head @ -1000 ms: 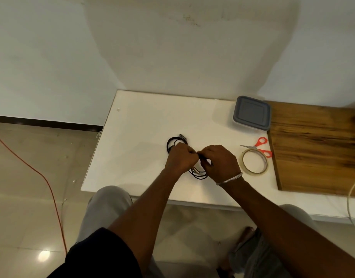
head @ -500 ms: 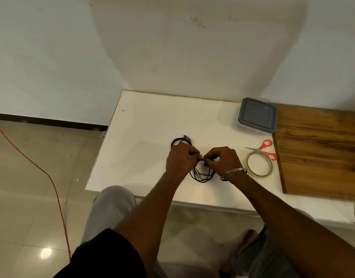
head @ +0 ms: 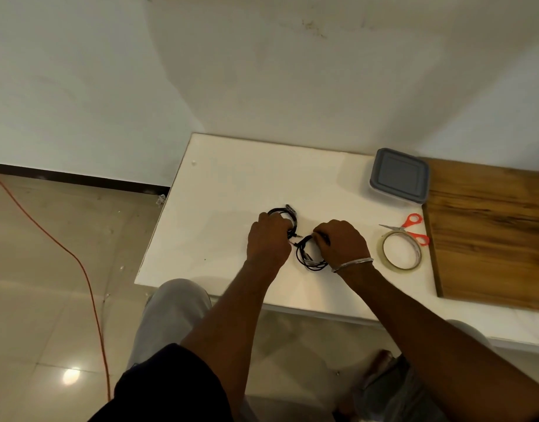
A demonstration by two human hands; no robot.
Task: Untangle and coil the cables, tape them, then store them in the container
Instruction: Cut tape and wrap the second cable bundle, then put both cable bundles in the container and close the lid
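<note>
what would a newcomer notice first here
The left hand and right hand both grip looped black cables at the middle of the white table. To their right lie a tape roll and red scissors. A closed grey container sits behind those, near the wall.

We are stretching both bare forearms forward, our left hand (head: 269,240) curling, knuckles up, round one black coil (head: 278,212), our right hand (head: 342,243) curling round a second coil (head: 310,262), hands close together
</note>
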